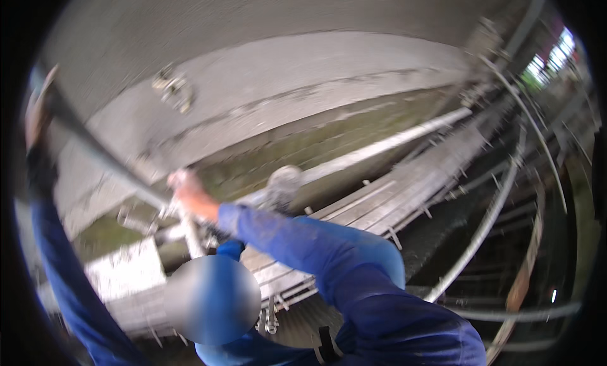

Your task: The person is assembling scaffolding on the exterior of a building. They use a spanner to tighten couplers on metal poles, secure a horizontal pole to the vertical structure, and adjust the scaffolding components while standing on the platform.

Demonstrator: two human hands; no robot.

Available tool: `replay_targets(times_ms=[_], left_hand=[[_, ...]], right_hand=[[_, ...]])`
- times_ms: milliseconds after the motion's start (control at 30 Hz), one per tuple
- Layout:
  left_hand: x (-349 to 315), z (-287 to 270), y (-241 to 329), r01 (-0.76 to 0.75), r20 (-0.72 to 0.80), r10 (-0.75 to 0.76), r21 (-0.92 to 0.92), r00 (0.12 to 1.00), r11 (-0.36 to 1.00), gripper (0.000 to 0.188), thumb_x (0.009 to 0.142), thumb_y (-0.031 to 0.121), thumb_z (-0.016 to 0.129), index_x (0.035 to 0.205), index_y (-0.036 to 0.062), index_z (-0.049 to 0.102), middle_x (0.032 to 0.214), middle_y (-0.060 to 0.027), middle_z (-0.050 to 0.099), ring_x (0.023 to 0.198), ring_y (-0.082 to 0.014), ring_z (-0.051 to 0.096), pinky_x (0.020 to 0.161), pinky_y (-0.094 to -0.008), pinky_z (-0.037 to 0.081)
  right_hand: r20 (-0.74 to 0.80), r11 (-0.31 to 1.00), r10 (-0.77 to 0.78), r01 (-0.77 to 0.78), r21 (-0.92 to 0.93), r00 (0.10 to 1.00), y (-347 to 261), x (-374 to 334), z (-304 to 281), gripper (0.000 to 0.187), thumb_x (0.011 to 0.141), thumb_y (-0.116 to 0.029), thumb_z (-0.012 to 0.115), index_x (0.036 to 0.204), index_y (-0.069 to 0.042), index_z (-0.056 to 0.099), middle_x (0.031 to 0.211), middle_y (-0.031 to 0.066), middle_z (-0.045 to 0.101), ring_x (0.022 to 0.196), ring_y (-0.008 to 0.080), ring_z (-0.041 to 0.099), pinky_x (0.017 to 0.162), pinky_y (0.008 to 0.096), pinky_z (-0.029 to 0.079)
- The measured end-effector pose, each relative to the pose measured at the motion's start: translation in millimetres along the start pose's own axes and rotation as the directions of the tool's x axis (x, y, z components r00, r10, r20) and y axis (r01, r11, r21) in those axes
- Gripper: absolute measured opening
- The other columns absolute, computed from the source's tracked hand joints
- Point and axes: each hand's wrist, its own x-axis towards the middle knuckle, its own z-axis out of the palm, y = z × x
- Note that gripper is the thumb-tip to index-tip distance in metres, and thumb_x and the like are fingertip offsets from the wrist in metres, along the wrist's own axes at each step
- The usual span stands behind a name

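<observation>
At the far left, my left hand is up beside a long grey scaffold pole, its fingers appearing closed around it. The pole slants down from there to the right. Near its lower end my right hand is closed over a pale pipe, close to where the tubes meet. Motion smears the fingers, and the joint under the hand is partly hidden. Blue sleeves cover both arms. Beyond my right forearm, a dusty grey shoe shows by a pale horizontal tube.
Metal scaffold couplers lie on the concrete ledge. A narrow slatted walkway runs toward the upper right, with a dark drop beside it. Several tubes cross the right side. A pale board is at lower left.
</observation>
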Motion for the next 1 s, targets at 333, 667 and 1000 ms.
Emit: replay_targets(times_ms=[333,667,1000], left_hand=[[-34,53,28,-0.003,-0.335,-0.06,-0.185,0.94,0.983,0.03,0.077,0.027,0.073,0.091,0.004,0.058,0.068,-0.0036,0.055,0.055,-0.0165,0.056,0.053,-0.0321,0.05],[-28,79,33,-0.104,-0.348,0.018,-0.23,0.937,0.968,0.029,0.079,0.027,0.071,0.089,0.0046,0.057,0.068,-0.004,0.055,0.056,-0.0169,0.056,0.053,-0.0326,0.048],[-22,70,27,-0.161,-0.348,0.081,-0.206,0.934,0.965,0.03,0.078,0.029,0.072,0.088,0.0041,0.059,0.069,-0.0047,0.056,0.057,-0.0175,0.056,0.055,-0.0334,0.048]], right_hand=[[0.246,0.889,-0.266,0.336,-0.312,0.932,-96,47,46,0.024,0.095,-0.018,0.045,0.098,0.003,0.057,0.085,0.0242,0.063,0.086,0.0422,0.061,0.075,0.049,0.047],[0.675,0.088,-0.493,0.803,-0.589,0.549,80,75,15,0.031,0.091,-0.011,0.045,0.115,0.0,0.06,0.07,0.0094,0.05,0.069,0.0192,0.053,0.064,0.034,0.045],[0.686,0.85,-0.094,0.416,-0.322,0.722,38,124,19,0.029,0.095,-0.031,0.054,0.1,-0.004,0.062,0.073,0.0024,0.056,0.067,0.0134,0.053,0.069,0.0363,0.046]])
